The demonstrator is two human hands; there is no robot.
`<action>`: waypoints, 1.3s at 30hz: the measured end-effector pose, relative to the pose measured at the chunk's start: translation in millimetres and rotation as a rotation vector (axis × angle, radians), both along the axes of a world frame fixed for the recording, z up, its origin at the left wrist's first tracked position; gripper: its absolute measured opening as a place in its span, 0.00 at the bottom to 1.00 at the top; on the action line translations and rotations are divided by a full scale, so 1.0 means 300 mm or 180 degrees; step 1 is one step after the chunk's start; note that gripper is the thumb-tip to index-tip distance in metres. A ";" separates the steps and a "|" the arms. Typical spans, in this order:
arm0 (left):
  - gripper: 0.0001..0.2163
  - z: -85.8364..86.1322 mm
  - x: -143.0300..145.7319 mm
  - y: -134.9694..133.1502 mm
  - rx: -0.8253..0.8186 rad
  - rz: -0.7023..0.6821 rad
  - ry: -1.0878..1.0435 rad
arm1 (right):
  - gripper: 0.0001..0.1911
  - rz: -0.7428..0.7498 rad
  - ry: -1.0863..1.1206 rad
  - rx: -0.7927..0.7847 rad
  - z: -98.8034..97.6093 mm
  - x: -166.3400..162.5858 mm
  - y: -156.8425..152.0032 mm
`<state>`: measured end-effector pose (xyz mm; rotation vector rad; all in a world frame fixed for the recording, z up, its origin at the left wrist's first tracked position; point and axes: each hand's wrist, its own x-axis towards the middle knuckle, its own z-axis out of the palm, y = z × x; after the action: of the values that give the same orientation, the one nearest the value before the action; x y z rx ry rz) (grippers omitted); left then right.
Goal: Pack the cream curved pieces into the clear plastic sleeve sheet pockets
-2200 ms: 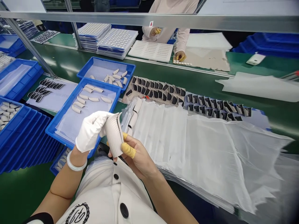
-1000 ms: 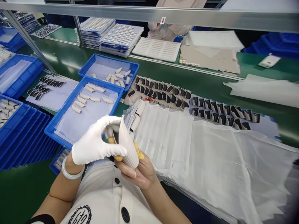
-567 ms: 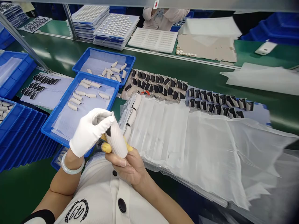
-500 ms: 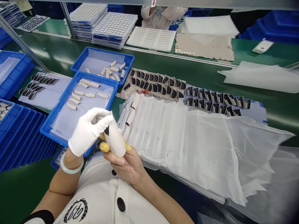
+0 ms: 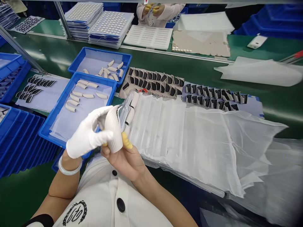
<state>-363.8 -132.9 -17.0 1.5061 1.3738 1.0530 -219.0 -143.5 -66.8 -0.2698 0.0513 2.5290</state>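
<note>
My left hand (image 5: 87, 135), in a white glove, pinches the upper end of a curved, ribbed white piece (image 5: 113, 129). My right hand (image 5: 123, 157), bare with yellow finger cots, grips the same piece from below, close to my chest. Right behind it lies a clear plastic sleeve with white pieces inside (image 5: 129, 108), at the left end of a stack of overlapped white bags (image 5: 189, 138).
Two blue trays (image 5: 56, 108) (image 5: 79, 61) hold more white pieces. Rows of black-lined pieces (image 5: 153, 82) lie beyond the bags. Stacked blue trays (image 5: 16, 135) stand at my left. Across the green belt (image 5: 208, 74), another person's hands (image 5: 152, 8) work by dotted sheets (image 5: 110, 26).
Both hands have kept hold of the white piece and turned it, its dark hollow side showing for a while and now the ribbed side. The view has shifted slightly.
</note>
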 end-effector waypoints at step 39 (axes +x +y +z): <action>0.09 -0.034 0.005 0.009 0.0371 0.1122 0.0157 | 0.20 -0.0467 -0.2719 0.1762 -0.010 0.007 -0.002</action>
<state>-362.4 -130.3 -27.1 1.4095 1.6788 1.3390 -216.9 -144.0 -70.0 -1.0247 -0.8977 1.9880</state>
